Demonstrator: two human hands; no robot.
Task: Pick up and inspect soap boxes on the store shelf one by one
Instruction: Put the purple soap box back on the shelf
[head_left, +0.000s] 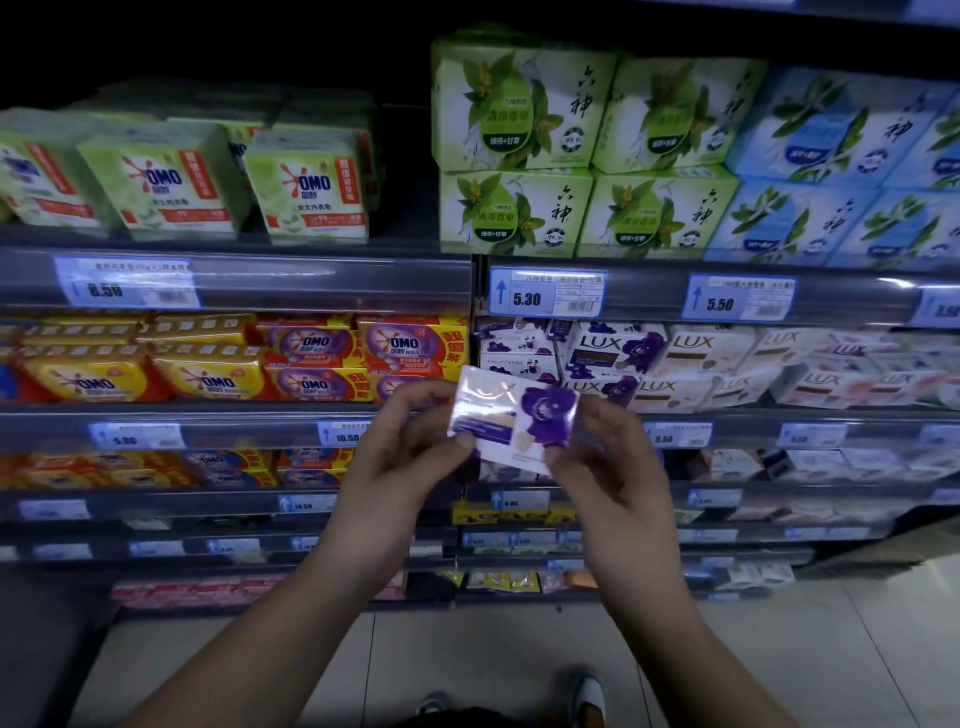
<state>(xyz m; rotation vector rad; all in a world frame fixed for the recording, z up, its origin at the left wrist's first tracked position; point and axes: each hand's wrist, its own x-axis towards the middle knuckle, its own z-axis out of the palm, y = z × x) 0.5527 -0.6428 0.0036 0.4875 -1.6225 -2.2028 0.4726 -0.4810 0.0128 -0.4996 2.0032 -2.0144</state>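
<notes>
I see the left hand (400, 460) and right hand (605, 457) each pinching a lower corner of the purple soap box (511, 418) (printed face toward me), held in mid-air. Beyond, at one o'clock, Lux boxes (615, 353) sit on the shelf (743, 426).

You hold a soap box (511, 418) of glossy cardboard; the yellow packs (208, 376) look like shiny plastic film.

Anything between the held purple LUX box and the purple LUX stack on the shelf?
Nothing visible. The left hand and right hand pinch the purple LUX box in open air before the shelf. The purple LUX stack lies just behind it, its front unobstructed. No free slot can be seen.
</notes>
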